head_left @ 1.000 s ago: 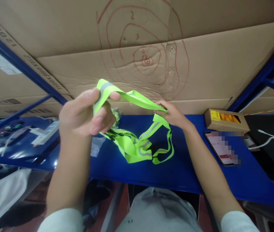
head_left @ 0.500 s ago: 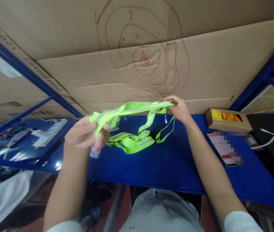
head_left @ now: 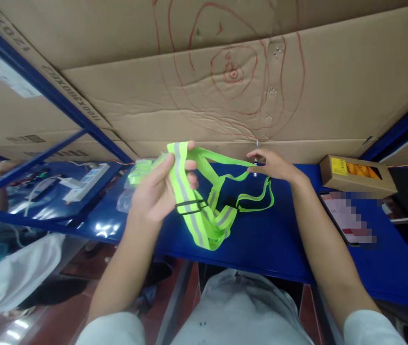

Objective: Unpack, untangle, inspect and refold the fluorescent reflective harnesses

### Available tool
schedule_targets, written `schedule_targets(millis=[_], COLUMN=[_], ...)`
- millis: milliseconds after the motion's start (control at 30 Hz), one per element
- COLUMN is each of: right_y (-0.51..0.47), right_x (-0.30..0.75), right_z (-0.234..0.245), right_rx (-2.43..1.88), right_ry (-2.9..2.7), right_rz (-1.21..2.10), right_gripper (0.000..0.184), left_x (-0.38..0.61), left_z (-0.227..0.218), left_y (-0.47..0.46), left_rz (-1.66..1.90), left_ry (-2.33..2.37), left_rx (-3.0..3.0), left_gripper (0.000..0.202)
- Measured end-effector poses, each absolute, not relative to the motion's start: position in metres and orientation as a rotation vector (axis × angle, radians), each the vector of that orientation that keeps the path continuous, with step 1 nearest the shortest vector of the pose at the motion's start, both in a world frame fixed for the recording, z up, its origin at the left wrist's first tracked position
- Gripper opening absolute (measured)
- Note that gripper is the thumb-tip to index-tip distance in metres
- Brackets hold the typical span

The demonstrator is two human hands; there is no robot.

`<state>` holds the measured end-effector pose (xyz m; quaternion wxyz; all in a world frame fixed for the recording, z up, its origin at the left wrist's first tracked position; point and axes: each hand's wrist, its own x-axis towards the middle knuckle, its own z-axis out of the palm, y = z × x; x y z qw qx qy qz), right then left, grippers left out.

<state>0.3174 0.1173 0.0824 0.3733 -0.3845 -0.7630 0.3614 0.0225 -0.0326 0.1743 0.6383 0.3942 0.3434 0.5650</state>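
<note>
A neon-green reflective strap vest with grey stripes hangs between my two hands above the blue table. My left hand is closed on a wide striped band near its top, thumb and fingers pinching it. My right hand pinches a thin green strap at the far side, close to the cardboard wall. The loose loops droop down onto the table between the hands.
Large cardboard sheets with red circles form the back wall. A small cardboard box and a phone lie on the right. A clear plastic bag and a power strip lie on the left, behind blue shelf bars.
My left hand has moved right and taken a wide striped band, held upright. My right hand has dropped slightly, and the vest hangs lower and nearer to me.
</note>
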Motion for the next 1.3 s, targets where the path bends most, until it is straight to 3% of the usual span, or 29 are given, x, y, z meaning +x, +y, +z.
schedule_targets(millis=[67,133,200,300,433,567,667,800,933,1300], right_y=[0.096,0.069,0.043,0.022,0.024,0.037,0.050,0.080,0.109,0.136], right_x=[0.308,0.294,0.277,0.257,0.253,0.261,0.265,0.274,0.299,0.336], right_z=[0.103,0.124,0.139,0.144,0.135,0.129,0.119,0.094,0.079,0.072], right_rx=[-0.846,-0.664,-0.455,-0.243,-0.309,-0.411,-0.502,-0.728,-1.009,-1.184], right_ry=[-1.941,-1.840,-1.796,-1.894,-1.929,-1.935,-2.069,-2.282,-2.116,-1.803], right_rz=[0.935,1.089,1.290,1.490,1.519,1.394,1.279,1.078,0.776,0.573], right_gripper=[0.047,0.041,0.046,0.062,0.055,0.054,0.058,0.033,0.026,0.027], left_x=[0.041,0.058,0.073,0.090,0.097,0.096,0.097,0.085,0.053,0.054], left_z=[0.185,0.198,0.214,0.237,0.259,0.266,0.268,0.279,0.292,0.279], left_y=[-0.032,-0.032,-0.029,-0.018,0.005,0.015,0.009,-0.003,-0.012,-0.007], left_rz=[1.285,1.290,1.310,1.371,1.459,1.524,1.485,1.342,1.277,1.270], left_ry=[0.769,0.743,0.722,0.646,0.466,0.511,0.527,0.380,0.330,0.453], left_rx=[0.927,0.961,0.994,1.030,1.003,1.006,1.048,1.137,1.166,1.306], left_gripper=[0.035,0.036,0.035,0.041,0.048,0.036,0.040,0.059,0.063,0.055])
